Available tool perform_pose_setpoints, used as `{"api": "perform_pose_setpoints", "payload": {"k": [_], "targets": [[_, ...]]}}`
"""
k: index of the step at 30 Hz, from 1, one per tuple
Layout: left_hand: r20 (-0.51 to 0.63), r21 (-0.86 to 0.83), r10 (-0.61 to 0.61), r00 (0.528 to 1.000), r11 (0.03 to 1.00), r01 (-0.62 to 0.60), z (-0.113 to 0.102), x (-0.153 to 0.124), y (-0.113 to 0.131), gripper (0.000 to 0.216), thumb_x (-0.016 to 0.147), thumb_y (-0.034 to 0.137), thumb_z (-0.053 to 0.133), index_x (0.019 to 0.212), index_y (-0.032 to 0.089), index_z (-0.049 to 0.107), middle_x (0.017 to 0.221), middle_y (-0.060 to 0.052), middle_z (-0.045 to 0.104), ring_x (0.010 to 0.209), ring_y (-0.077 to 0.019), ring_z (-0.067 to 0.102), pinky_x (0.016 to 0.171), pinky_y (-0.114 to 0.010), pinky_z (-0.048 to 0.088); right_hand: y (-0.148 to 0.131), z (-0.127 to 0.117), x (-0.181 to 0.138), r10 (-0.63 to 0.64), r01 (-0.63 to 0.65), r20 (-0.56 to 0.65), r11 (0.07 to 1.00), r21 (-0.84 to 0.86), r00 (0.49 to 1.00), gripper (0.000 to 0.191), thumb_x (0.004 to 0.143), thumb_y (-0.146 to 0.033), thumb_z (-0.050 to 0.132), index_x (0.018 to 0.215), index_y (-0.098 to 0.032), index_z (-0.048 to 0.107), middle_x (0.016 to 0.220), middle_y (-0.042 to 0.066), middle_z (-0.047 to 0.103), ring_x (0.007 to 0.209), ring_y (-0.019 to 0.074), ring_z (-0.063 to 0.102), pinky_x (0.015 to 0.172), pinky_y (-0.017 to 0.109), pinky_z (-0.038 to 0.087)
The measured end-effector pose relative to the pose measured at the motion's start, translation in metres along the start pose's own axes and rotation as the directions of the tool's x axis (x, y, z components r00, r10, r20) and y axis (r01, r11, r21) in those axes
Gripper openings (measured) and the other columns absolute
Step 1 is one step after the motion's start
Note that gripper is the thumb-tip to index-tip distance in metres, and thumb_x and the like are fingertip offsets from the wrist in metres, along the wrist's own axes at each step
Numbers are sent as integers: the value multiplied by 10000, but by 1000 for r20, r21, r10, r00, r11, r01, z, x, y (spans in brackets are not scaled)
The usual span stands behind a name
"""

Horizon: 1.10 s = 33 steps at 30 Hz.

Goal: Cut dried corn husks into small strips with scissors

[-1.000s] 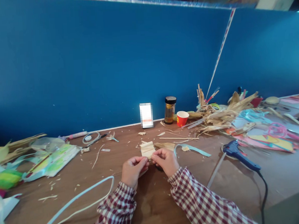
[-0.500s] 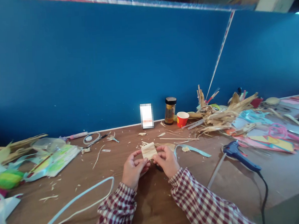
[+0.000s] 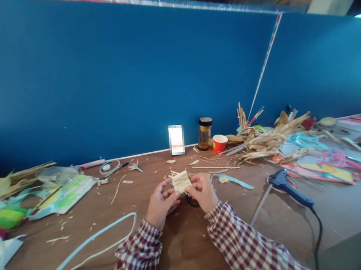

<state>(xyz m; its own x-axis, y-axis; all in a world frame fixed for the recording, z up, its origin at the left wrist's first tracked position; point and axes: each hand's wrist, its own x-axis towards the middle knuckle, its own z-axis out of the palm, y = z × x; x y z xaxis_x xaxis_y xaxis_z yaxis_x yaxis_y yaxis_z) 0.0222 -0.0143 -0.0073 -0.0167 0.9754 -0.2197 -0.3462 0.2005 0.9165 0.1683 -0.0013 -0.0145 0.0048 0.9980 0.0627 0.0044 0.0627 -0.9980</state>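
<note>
Both my hands hold a small pale piece of dried husk [image 3: 181,180] just above the brown table [image 3: 181,249]. My left hand [image 3: 160,204] pinches its lower left edge, thumb raised beside it. My right hand [image 3: 203,192] pinches its right side, fingers curled. A dark round thing [image 3: 191,200] shows on the table under my right hand; I cannot make it out. Both sleeves are red and white checked.
A blue glue gun [image 3: 287,187] with a black cord lies to the right. A dark-lidded jar [image 3: 205,132], a red paper cup [image 3: 219,143] and a heap of dried husks [image 3: 269,139] stand against the blue wall. A pale blue strip [image 3: 92,242] loops at front left; coloured packets [image 3: 61,193] lie left.
The husk piece has been lifted off the table and tilted slightly; my left thumb has opened up beside it. Both hands shifted a little.
</note>
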Motion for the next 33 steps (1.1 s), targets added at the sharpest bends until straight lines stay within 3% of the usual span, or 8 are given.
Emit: {"api": "perform_pose_setpoints", "payload": {"k": [6, 13, 16, 19, 26, 33], "targets": [[0, -25, -3, 1000, 1000, 3, -1, 3, -5, 702, 470, 180, 808, 1110, 164, 518, 805, -55, 683, 624, -138, 632, 554, -223, 518, 1, 5, -5, -62, 67, 69, 995, -75, 996, 268, 693, -275, 613, 885, -202, 440, 571, -38, 598, 492, 131, 570, 478, 240, 422], [25, -164, -140, 990, 976, 142, -8, 7, -6, 537, 540, 94, 768, 1037, 150, 572, 725, -45, 672, 537, -109, 610, 510, -195, 518, -2, 9, -5, 12, -22, 126, 997, 80, 992, 190, 766, -299, 496, 916, -195, 441, 617, -22, 610, 566, 134, 611, 507, 233, 461], [18, -157, -149, 989, 976, 150, -10, 8, -5, 418, 551, 109, 764, 936, 137, 603, 718, -49, 674, 543, -116, 616, 517, -199, 524, 1, 8, -2, 86, -105, 145, 986, 131, 986, 246, 786, -344, 458, 979, -194, 435, 686, -2, 634, 566, 128, 620, 480, 220, 457], [1, -143, -145, 990, 979, 143, -9, 7, -4, 430, 533, 125, 777, 925, 146, 601, 727, -38, 680, 547, -108, 617, 534, -197, 524, 1, 8, -1, 109, -134, 148, 977, 168, 983, 283, 808, -397, 423, 999, -190, 449, 699, 3, 627, 567, 120, 616, 471, 210, 455], [33, -130, -114, 993, 984, 118, -7, 6, -6, 567, 495, 117, 791, 1017, 161, 576, 705, -22, 667, 553, -112, 615, 536, -209, 524, -2, 7, -3, 7, -24, 185, 996, 90, 983, 315, 669, -329, 648, 903, -179, 500, 672, -6, 629, 556, 112, 574, 520, 231, 451], [98, -121, -141, 985, 981, 153, -7, 5, -1, 589, 567, 104, 753, 1104, 157, 517, 753, -60, 679, 675, -151, 650, 617, -233, 541, 6, 2, 4, 101, -113, 84, 981, 160, 991, 308, 639, -296, 660, 821, -195, 433, 492, -75, 533, 420, 82, 473, 411, 194, 366]]}}
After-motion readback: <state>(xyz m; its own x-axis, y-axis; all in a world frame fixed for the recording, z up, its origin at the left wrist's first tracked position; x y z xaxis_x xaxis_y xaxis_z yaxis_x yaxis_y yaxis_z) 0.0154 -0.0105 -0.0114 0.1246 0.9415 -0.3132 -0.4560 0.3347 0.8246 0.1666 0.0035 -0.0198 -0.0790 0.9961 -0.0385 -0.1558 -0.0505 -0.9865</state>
